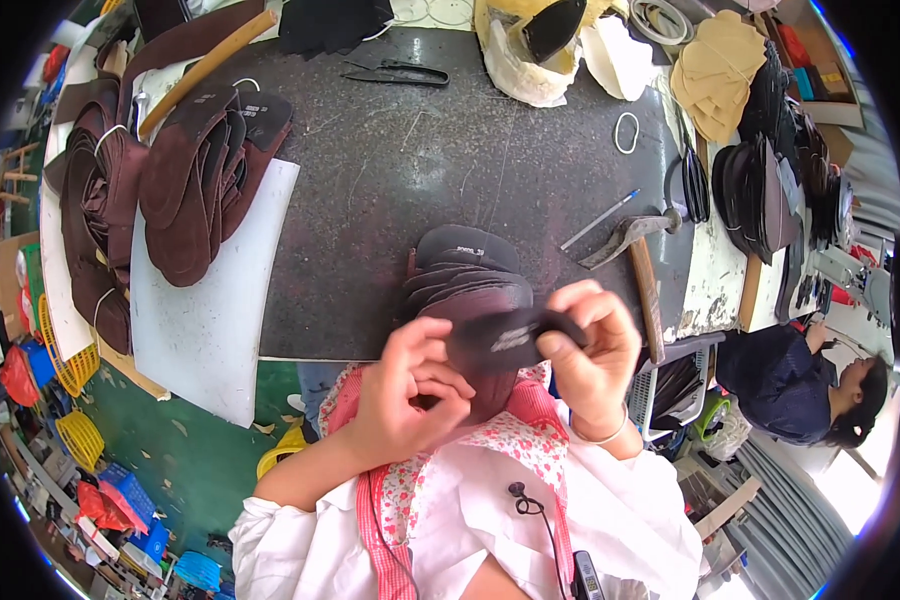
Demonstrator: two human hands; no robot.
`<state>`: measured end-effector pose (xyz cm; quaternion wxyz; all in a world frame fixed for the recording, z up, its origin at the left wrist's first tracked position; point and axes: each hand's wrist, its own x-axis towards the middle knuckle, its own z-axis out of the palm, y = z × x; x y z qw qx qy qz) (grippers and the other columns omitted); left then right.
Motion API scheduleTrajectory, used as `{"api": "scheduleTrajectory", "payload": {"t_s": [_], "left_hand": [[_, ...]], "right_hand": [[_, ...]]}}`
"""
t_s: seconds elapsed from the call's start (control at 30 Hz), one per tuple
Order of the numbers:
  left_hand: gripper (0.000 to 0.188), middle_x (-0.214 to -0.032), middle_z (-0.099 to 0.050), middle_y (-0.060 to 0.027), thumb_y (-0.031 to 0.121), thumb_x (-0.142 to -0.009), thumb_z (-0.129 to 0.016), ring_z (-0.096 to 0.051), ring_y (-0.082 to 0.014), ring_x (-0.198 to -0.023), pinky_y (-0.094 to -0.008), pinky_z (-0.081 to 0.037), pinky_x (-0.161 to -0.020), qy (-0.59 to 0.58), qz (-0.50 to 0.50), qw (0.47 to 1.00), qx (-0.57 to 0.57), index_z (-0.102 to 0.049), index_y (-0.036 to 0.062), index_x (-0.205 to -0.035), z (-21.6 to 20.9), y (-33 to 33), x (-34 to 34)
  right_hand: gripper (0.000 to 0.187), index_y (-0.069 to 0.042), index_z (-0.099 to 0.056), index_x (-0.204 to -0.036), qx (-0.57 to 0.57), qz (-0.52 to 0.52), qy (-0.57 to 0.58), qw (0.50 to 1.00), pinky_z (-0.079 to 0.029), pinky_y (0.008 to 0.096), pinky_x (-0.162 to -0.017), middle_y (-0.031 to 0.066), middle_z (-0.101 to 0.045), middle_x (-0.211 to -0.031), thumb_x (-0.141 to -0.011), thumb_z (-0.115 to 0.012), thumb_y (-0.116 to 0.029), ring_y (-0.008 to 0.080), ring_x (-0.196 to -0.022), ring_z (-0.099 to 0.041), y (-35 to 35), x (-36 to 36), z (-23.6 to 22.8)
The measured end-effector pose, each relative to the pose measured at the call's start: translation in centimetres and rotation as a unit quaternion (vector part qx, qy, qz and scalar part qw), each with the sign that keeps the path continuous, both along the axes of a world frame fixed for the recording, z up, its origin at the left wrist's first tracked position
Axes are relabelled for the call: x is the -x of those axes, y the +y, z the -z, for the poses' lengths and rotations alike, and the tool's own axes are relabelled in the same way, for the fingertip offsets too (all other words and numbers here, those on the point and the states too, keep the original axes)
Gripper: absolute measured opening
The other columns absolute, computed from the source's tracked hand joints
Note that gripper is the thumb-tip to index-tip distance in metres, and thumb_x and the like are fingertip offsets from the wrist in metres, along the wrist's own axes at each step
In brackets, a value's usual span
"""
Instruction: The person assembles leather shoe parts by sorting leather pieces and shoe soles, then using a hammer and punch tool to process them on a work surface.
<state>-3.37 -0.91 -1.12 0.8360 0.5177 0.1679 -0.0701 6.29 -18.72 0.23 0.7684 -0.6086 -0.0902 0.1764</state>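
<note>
My right hand (595,355) pinches a dark shoe insole (502,343) between thumb and fingers, bending its end upward; pale print shows on the blurred surface. My left hand (415,385) is beside the insole's other end, fingers curled in, fingertips at its edge; whether they grip it is hidden. Directly beyond the hands, a fanned stack of black and brown insoles (465,262) lies at the near side of the dark worktop (370,220). Below the held insole, a brown insole-shaped piece (492,395) hangs over the table edge against my apron.
Bundled brown insoles (185,200) lie at left by a white board (210,320). A hammer (648,290), a curved blade (620,240) and a pen (600,218) lie at right. Tweezers (400,73) and a bag-lined container (530,75) are farther back. Another person (795,385) sits at right.
</note>
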Motion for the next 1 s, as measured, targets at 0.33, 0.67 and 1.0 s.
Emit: {"api": "scheduleTrajectory", "payload": {"t_s": [0.33,0.67,1.0], "left_hand": [[0.024,-0.06,-0.052,-0.0067,0.007,-0.083,-0.068,-0.051,-0.0107,-0.043,-0.0241,-0.038,-0.04,-0.044,-0.032,0.911,-0.409,-0.052,-0.0008,-0.066,1.2,0.5,-0.8],[0.021,-0.059,-0.054,-0.0066,0.004,-0.083,-0.067,-0.053,-0.0106,-0.046,-0.0232,-0.04,-0.041,-0.009,-0.051,0.93,-0.365,-0.053,-0.0011,-0.068,1.9,0.3,-0.6],[0.02,-0.059,-0.054,-0.0058,0.004,-0.084,-0.066,-0.054,-0.0086,-0.047,-0.0218,-0.04,-0.042,0.008,-0.056,0.937,-0.346,-0.054,-0.0011,-0.068,2.4,0.4,-0.4]], "right_hand": [[0.015,0.002,-0.056,-0.078,0.318,-0.014,-0.113,0.941,-0.036,0.0179,-0.051,0.0004,-0.053,-0.07,-0.078,-0.07,0.002,0.0041,-0.06,-0.047,0.3,1.0,3.0],[0.019,0.0,-0.055,-0.074,0.31,0.016,-0.146,0.939,-0.033,0.0193,-0.046,0.0008,-0.051,-0.065,-0.074,-0.074,0.001,0.0048,-0.056,-0.044,1.1,0.9,3.4],[0.023,-0.002,-0.054,-0.07,0.343,0.02,-0.204,0.917,-0.032,0.0204,-0.043,0.0012,-0.05,-0.061,-0.07,-0.076,-0.001,0.0061,-0.05,-0.044,1.7,0.5,3.1]]}}
